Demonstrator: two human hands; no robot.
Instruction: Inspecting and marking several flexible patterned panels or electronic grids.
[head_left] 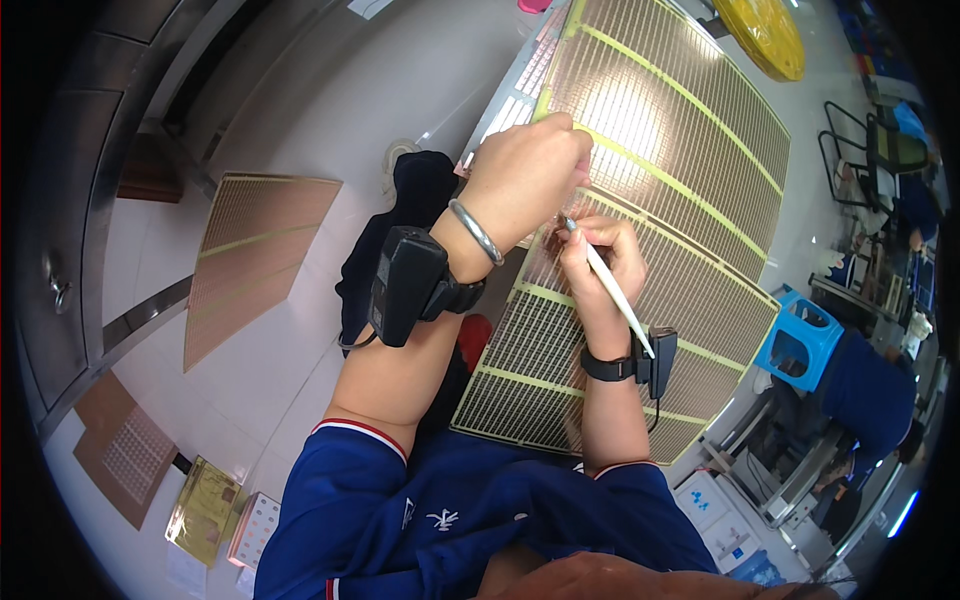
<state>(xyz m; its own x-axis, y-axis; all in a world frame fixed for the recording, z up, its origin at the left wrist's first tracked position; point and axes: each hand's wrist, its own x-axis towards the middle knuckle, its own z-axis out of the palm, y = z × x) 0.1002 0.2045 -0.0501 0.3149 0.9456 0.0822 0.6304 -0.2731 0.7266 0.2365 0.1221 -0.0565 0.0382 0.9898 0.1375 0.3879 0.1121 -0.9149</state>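
"What's the room like?"
"A pale tiled floor (pixel 300 395), with a copper-toned panel (pixel 260 255) leaning at the left."
"And the work surface?"
"Two gridded panels with yellow-green strips lie before the person: the upper panel (pixel 705 125) (glaring under the light) and the lower panel (pixel 690 320), nearer the body. A blue stool (pixel 803 338) stands just beyond their right side."
"The hands?"
"The left hand (pixel 530 165) is curled over the panels' left side; its fingertips are hidden, so I can't tell if it grips anything. The right hand (pixel 610 260) pinches a white pen-shaped tool (pixel 613 283), metal tip up and leftward, over the lower panel."
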